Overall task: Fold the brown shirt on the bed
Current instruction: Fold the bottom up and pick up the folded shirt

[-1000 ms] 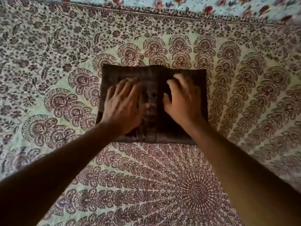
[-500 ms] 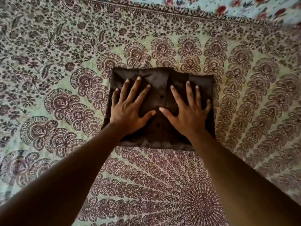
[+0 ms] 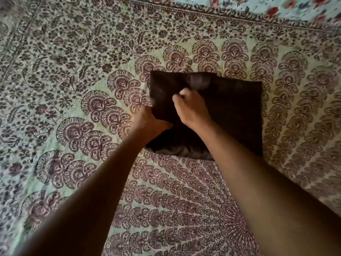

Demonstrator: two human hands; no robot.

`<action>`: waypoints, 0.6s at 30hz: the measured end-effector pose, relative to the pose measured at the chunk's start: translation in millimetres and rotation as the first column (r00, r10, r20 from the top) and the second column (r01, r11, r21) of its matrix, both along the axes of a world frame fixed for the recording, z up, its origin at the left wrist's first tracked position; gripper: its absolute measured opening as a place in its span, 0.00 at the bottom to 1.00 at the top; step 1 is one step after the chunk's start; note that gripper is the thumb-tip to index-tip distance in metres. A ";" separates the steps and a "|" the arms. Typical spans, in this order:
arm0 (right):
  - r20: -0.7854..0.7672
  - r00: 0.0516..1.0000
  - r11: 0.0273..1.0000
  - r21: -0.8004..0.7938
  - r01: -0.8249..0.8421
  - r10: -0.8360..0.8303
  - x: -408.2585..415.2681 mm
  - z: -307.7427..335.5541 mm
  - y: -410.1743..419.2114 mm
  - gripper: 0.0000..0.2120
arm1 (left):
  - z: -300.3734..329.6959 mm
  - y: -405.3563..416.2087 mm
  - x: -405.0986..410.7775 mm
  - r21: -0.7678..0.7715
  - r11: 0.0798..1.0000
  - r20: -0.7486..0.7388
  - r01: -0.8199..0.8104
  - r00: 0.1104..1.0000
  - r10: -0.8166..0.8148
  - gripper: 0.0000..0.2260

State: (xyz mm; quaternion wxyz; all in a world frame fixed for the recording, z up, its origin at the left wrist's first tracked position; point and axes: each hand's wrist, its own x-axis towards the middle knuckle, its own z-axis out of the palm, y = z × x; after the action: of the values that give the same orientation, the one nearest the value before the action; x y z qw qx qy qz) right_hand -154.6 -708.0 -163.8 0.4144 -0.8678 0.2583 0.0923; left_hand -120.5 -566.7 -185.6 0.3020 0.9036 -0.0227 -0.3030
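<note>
We see the folded shirt (image 3: 230,111) as a very dark brown — nearly black in its shadowed folds, plain but for a faint sheen. Our bedspread (image 3: 73,71) is pale green, printed in maroon-brown paisley fans and small leafy vines. At the far edge lies a light blue cloth (image 3: 295,6) with red flowers.
</note>
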 end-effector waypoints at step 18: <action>-0.130 0.987 0.996 0.013 0.093 -0.091 -23.9 91.4 -19.8 0.23 | 19.6 38.4 -68.5 -0.488 0.626 -0.625 -0.608 0.744 0.236 0.13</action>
State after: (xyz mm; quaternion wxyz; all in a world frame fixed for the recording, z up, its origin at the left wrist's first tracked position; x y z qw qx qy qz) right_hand -178.5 -727.8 -72.4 0.4088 -0.8431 0.3236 0.1316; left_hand -188.9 -528.2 -166.0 0.6628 0.5989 0.1721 -0.4153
